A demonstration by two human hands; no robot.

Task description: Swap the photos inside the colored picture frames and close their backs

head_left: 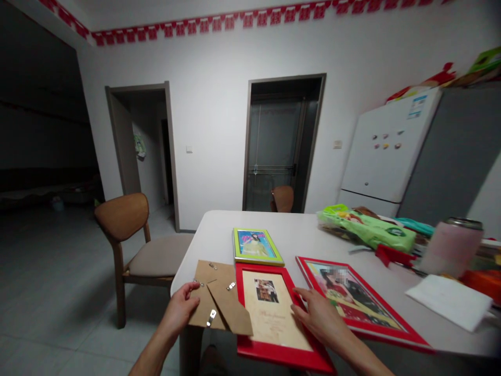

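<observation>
My left hand (180,308) is closed on the left edge of a brown cardboard frame backing (219,300) with metal clips and a folded stand. The backing overlaps the left side of a red picture frame (274,313) lying at the table's near edge. A small photo sits in the frame's beige mat. My right hand (319,318) rests on the right border of that red frame, fingers stretched out and nothing in them. A larger red-framed picture (360,305) lies just right of my right hand. A small green-framed picture (256,245) lies beyond.
The white table (297,230) carries green snack packages (368,227), a pink tumbler (452,245) and white paper (450,300) at the right. A wooden chair (135,240) stands left of the table. A white fridge (387,151) and two doorways are behind.
</observation>
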